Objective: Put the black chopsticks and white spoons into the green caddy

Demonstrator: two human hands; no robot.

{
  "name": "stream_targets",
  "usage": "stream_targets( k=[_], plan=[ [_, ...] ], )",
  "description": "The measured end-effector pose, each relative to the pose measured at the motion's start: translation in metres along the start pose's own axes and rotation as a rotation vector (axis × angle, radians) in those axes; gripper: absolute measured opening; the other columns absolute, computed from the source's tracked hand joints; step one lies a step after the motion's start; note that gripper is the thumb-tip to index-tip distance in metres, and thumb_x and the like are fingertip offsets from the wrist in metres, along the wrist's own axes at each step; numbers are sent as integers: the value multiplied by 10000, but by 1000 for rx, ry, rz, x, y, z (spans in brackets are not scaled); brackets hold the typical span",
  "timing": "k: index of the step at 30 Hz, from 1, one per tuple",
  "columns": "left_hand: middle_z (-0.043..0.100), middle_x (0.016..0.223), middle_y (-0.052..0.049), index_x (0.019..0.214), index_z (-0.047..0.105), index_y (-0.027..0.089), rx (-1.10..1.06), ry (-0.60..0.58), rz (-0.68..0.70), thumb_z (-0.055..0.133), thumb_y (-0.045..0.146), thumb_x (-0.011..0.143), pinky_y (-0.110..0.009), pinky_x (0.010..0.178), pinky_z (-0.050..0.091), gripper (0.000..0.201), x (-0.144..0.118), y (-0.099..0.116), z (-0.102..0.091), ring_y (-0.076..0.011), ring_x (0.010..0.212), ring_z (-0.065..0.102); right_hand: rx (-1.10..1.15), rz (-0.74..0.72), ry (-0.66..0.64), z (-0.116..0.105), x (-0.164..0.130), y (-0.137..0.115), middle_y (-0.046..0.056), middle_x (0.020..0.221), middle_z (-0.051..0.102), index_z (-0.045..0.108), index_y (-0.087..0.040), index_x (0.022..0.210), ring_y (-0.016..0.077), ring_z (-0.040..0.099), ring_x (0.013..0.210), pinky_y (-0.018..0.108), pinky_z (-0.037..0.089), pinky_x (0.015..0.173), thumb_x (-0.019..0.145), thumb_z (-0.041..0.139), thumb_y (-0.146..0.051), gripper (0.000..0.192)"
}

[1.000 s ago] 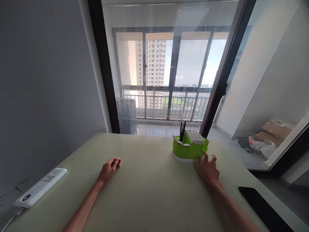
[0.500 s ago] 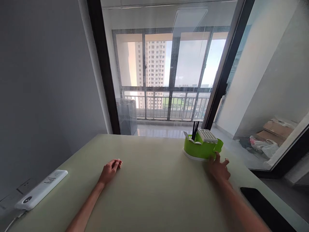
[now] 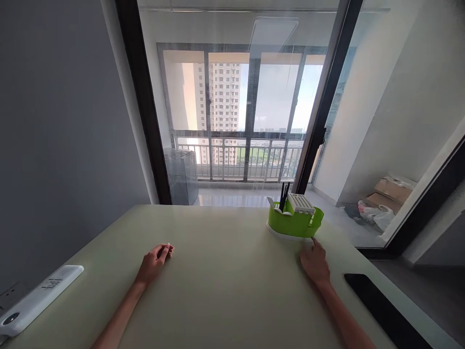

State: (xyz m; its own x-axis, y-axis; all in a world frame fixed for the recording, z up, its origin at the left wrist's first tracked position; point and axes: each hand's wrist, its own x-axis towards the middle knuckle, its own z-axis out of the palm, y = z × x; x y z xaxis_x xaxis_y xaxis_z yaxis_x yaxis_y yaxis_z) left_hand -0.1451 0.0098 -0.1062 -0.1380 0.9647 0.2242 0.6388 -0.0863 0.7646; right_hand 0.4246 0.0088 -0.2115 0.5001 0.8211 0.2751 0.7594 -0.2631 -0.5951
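A green cutlery caddy point(image 3: 290, 224) on a white base stands upright at the far right of the table. It holds black chopsticks point(image 3: 284, 196) and white spoons point(image 3: 278, 210). Just in front of its right end rests my right hand point(image 3: 315, 264), fingers bent and drawn together, nothing visible in them. Its fingertips come close to the base; whether they touch is unclear. On the left part of the table lies my left hand point(image 3: 155, 263), loosely closed, thumb against the curled fingers, with no object showing.
A white power strip point(image 3: 43, 298) lies along the left table edge. Near the right edge is a long black flat object point(image 3: 381, 305). Beyond the pale green tabletop point(image 3: 225, 276) stands a glass door with a dark frame point(image 3: 329, 87).
My right hand has drawn back slightly from the caddy, and its spread fingers have come together. My left hand keeps its pose. The view has turned a little to the right.
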Motion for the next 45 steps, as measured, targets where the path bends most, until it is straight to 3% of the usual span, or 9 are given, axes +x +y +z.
stream_targets(
  k=[4, 10, 14, 22, 36, 45],
  plan=[
    [780, 907, -38, 875, 708, 252, 38, 24, 4, 457, 677, 832, -287, 788, 548, 495, -2, 4, -1, -247, 860, 724, 89, -18, -20, -1, -6, 5, 159, 1457, 498, 402, -162, 1473, 323, 558, 1263, 454, 485, 988, 868, 410, -422, 660],
    [780, 913, -46, 882, 709, 246, 56, 27, 26, 443, 673, 842, -284, 789, 548, 504, -1, 1, 1, -241, 864, 724, 217, -58, -36, -7, -14, 3, 121, 1374, 598, 571, -172, 1323, 309, 564, 1266, 453, 420, 1076, 832, 433, -409, 562],
    [780, 920, -43, 894, 705, 252, 63, 18, 15, 436, 674, 845, -279, 766, 548, 503, 1, -4, 1, -242, 867, 723, 322, -68, -88, -13, -23, -11, 102, 1162, 719, 663, -203, 1145, 286, 672, 1091, 427, 495, 970, 862, 414, -441, 446],
    [776, 962, -51, 909, 711, 252, 93, 10, 17, 428, 657, 862, -284, 773, 538, 496, 0, -5, 1, -249, 894, 713, 485, -233, -298, -18, -41, -44, 55, 966, 758, 679, -211, 1006, 236, 710, 881, 355, 538, 837, 897, 437, -495, 388],
    [761, 960, -40, 882, 693, 240, 215, -10, 96, 394, 562, 919, -249, 806, 497, 441, -12, 14, 3, -213, 897, 694, 531, -205, -278, -20, -41, -44, 65, 915, 772, 709, -209, 973, 238, 713, 819, 330, 544, 770, 863, 483, -504, 388],
    [762, 913, -23, 855, 696, 249, 233, 2, 112, 394, 565, 913, -238, 775, 498, 442, -14, 13, 4, -200, 846, 697, 529, -208, -279, -16, -39, -40, 57, 914, 769, 701, -216, 960, 235, 709, 824, 334, 540, 784, 865, 489, -484, 355]
  ],
)
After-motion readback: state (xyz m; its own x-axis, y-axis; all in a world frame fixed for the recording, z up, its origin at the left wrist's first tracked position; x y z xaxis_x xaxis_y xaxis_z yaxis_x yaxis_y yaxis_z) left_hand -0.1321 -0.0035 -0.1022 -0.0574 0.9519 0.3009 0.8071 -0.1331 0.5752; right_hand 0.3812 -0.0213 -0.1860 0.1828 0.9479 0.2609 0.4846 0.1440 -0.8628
